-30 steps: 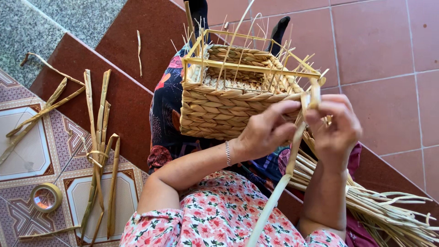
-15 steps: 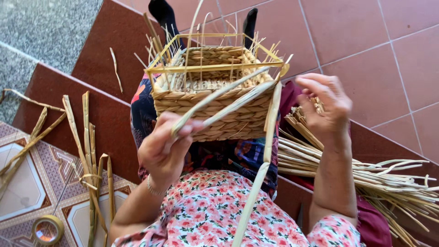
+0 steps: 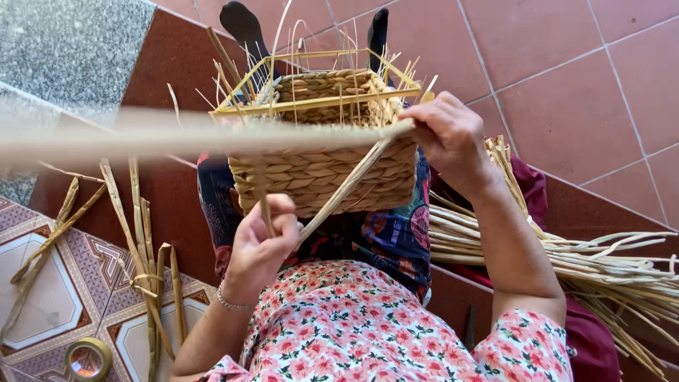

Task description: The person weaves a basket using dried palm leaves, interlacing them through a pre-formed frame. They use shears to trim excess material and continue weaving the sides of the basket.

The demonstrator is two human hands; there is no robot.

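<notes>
Strand [image 3: 346, 185] slants up toward basket [image 3: 325, 177].

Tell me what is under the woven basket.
The woven basket rests on the person's lap, on dark patterned cloth. The left hand pulls a straw strand across its front. The basket's underside is hidden.

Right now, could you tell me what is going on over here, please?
A seated person is weaving a straw basket resting on their lap. The left hand pinches a flat straw strand running up to the basket rim, where the right hand holds it. A bundle of loose straws lies beside them.
</notes>
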